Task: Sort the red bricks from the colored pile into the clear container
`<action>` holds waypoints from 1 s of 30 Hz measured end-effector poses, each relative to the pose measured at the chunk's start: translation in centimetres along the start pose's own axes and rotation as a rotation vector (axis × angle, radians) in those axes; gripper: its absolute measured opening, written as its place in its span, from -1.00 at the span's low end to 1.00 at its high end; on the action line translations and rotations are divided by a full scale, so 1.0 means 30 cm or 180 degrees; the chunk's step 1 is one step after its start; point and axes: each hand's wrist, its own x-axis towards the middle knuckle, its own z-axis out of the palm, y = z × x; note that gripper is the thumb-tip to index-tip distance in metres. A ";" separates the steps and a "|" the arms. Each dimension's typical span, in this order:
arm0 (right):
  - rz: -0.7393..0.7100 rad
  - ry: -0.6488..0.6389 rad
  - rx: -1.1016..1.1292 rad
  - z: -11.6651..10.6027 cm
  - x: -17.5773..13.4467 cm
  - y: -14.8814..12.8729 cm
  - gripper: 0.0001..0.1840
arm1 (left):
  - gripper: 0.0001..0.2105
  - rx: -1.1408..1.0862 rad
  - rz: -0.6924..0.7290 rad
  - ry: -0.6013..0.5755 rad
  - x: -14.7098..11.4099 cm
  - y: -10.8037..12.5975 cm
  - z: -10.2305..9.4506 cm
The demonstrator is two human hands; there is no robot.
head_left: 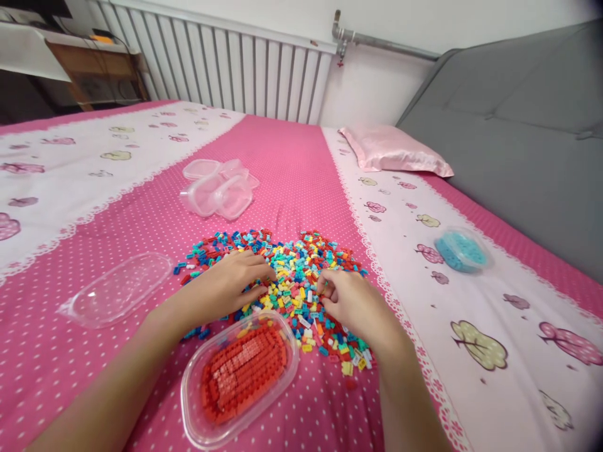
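Note:
A loose pile of small coloured building bricks (293,292) lies on the bed in front of me. My left hand (235,276) rests over the pile's left side, fingers stretched out and thumb apart. On the right side of the pile, my right hand (351,298) has its fingers curled in toward the thumb; what they hold, if anything, is hidden. Nearest to me is a clear plastic box (189,383) without its lid. Inside it, red bricks (247,370) fill much of the bottom.
A clear lid (125,289) lies to the left. Beyond the pile sit several stacked clear containers (221,191). Far to the right is a clear box with blue bricks (461,251). A pink pillow (393,150) lies by the grey headboard (509,119); a radiator (226,63) stands behind.

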 end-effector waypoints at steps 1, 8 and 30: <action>-0.0028 0.0002 0.0045 -0.001 0.001 0.007 -0.66 | -0.84 0.0003 -0.0002 0.0004 0.000 -0.001 0.000; -0.0243 -0.0130 0.0602 -0.013 0.004 0.057 -0.71 | -0.83 -0.0079 -0.0009 0.0063 -0.006 -0.005 0.003; 0.0042 -0.0257 0.0106 -0.011 -0.010 0.022 -0.75 | -0.85 -0.0129 -0.0045 0.0042 -0.003 0.008 -0.010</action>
